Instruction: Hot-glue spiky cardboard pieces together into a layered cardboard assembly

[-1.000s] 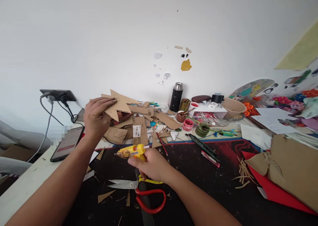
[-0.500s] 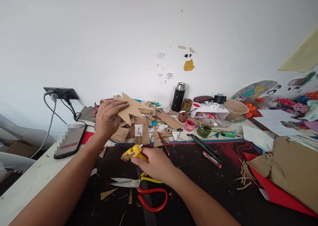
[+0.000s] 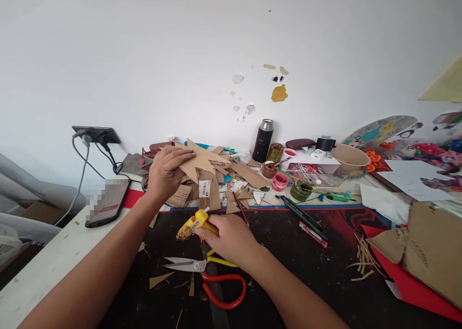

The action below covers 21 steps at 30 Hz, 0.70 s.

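Observation:
My left hand (image 3: 166,167) grips a flat cardboard cutout with pointed, jagged edges (image 3: 202,160) over the pile of scraps at the back. Its fingers lie across the top, and the thumb is hidden. In my right hand (image 3: 227,232) is a yellow hot glue gun (image 3: 193,223), its stained nozzle end pointing left and a glue stick showing at the rear. Below it, scissors (image 3: 195,265) with red and yellow handles rest on the dark mat (image 3: 274,290), blades apart and pointing left.
Cardboard scraps (image 3: 249,175) heap against the wall. Beside them stand a black flask (image 3: 263,141), a pink paint jar (image 3: 279,181) and a green paint jar (image 3: 301,190). A green utility knife (image 3: 303,218) lies on the mat. A phone (image 3: 108,203) sits at left, large cardboard (image 3: 433,252) at right.
The view has shifted slightly, so most things appear a little further right. Both hands keep their holds on the cardboard cutout and the glue gun.

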### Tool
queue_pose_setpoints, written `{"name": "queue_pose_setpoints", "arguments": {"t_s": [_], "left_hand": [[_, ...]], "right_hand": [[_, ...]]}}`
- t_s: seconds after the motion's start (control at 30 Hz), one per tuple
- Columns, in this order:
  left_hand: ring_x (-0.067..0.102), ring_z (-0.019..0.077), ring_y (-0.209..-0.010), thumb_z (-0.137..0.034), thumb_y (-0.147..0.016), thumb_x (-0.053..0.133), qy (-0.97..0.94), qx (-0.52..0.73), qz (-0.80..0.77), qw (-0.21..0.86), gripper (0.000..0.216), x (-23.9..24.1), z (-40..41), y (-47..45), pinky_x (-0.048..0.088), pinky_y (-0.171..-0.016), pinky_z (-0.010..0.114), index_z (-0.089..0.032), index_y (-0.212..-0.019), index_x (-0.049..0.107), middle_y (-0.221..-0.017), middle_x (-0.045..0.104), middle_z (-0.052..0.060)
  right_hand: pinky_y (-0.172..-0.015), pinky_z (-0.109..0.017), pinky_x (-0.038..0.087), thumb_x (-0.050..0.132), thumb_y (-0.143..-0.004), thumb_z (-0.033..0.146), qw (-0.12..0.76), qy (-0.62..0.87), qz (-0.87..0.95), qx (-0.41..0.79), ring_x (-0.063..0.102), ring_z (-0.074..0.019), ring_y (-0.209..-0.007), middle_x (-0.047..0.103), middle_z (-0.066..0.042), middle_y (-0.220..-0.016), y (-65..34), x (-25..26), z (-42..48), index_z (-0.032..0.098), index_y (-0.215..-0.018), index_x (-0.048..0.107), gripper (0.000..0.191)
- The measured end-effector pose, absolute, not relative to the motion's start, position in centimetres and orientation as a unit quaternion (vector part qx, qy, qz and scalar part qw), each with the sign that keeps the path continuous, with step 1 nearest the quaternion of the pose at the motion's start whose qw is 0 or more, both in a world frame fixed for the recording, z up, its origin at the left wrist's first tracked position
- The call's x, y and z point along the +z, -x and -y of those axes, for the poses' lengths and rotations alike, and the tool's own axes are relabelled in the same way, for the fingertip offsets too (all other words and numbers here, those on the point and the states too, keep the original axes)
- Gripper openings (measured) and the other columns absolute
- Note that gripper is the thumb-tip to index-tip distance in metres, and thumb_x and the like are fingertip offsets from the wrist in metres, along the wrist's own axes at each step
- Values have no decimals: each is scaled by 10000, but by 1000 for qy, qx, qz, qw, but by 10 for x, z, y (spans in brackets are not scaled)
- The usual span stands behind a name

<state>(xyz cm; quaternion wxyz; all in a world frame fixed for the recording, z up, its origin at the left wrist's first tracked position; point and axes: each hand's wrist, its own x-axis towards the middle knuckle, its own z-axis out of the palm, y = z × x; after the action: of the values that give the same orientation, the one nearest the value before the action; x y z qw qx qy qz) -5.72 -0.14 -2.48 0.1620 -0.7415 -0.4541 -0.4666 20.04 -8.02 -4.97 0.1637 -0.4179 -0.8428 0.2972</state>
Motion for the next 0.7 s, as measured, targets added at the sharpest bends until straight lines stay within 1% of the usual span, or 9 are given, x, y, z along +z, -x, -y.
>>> {"name": "queue_pose_setpoints", "arguments": {"t_s": [0.07, 0.17, 0.27, 0.33, 0.47, 0.5, 0.57, 0.63, 0.7], "left_hand": [[771, 301, -1228, -102, -955, 601, 746, -467, 448, 160, 389, -26, 1, 57, 543, -1122, 491, -257, -1206, 854, -1268, 878, 87], [772, 298, -1228, -70, -949, 574, 755, -466, 432, 159, 429, -28, 1, 56, 546, -1119, 490, -253, -1220, 852, -1269, 878, 85], [779, 291, -1224, -54, -922, 553, 758, -463, 436, 146, 464, -26, 2, 53, 556, -1118, 488, -256, -1209, 856, -1266, 880, 75], [781, 291, -1230, -85, -921, 572, 752, -471, 446, 119, 432, -24, 3, 51, 564, -1131, 492, -259, -1189, 862, -1254, 882, 70], [778, 311, -1248, -254, -943, 689, 691, -537, 484, 3, 270, -15, 7, 45, 593, -1155, 497, -263, -1140, 873, -1237, 876, 74], [789, 321, -1223, -302, -940, 721, 661, -557, 501, -31, 232, -13, 9, 45, 620, -1122, 492, -259, -1109, 875, -1215, 878, 76], [821, 341, -1115, -385, -929, 778, 599, -586, 539, -79, 195, -9, 12, 45, 678, -999, 481, -242, -1028, 866, -1117, 888, 80], [841, 354, -1006, -450, -904, 840, 560, -608, 552, -107, 230, -5, 15, 45, 708, -889, 474, -231, -977, 848, -998, 889, 79], [846, 358, -1036, -510, -868, 892, 523, -636, 541, -170, 304, 0, 18, 44, 722, -898, 468, -241, -1001, 844, -1039, 897, 74]], "right_hand": [[-670, -319, 337, 643, -1142, 571, 114, 430, 857, 262, 774, -261, -895, 869, -107, -986, -202, -44, 80, 209, -1086, 857, 424], [-674, -331, 351, 567, -1165, 628, 59, 433, 872, 220, 790, -268, -913, 874, -117, -1001, -203, -38, 79, 198, -1067, 855, 526], [-665, -336, 346, 566, -1161, 646, 46, 407, 889, 202, 795, -259, -891, 876, -105, -986, -202, -37, 79, 202, -1018, 855, 549], [-652, -336, 336, 602, -1149, 639, 57, 399, 893, 201, 789, -253, -864, 873, -99, -962, -201, -39, 80, 201, -982, 852, 531], [-637, -314, 334, 693, -1126, 552, 136, 415, 865, 245, 757, -224, -809, 846, -66, -878, -202, -44, 77, 206, -945, 843, 418], [-642, -303, 344, 712, -1119, 520, 168, 419, 852, 264, 746, -212, -796, 837, -54, -860, -204, -45, 75, 208, -935, 837, 383], [-649, -287, 365, 729, -1111, 458, 233, 426, 819, 304, 720, -190, -758, 815, -32, -822, -207, -48, 71, 209, -902, 818, 337], [-647, -275, 398, 720, -1105, 427, 293, 431, 777, 352, 701, -177, -715, 791, -21, -788, -210, -51, 65, 207, -873, 790, 327], [-641, -269, 444, 706, -1092, 437, 346, 429, 727, 408, 709, -179, -687, 783, -23, -784, -213, -55, 60, 208, -896, 775, 310]]}}
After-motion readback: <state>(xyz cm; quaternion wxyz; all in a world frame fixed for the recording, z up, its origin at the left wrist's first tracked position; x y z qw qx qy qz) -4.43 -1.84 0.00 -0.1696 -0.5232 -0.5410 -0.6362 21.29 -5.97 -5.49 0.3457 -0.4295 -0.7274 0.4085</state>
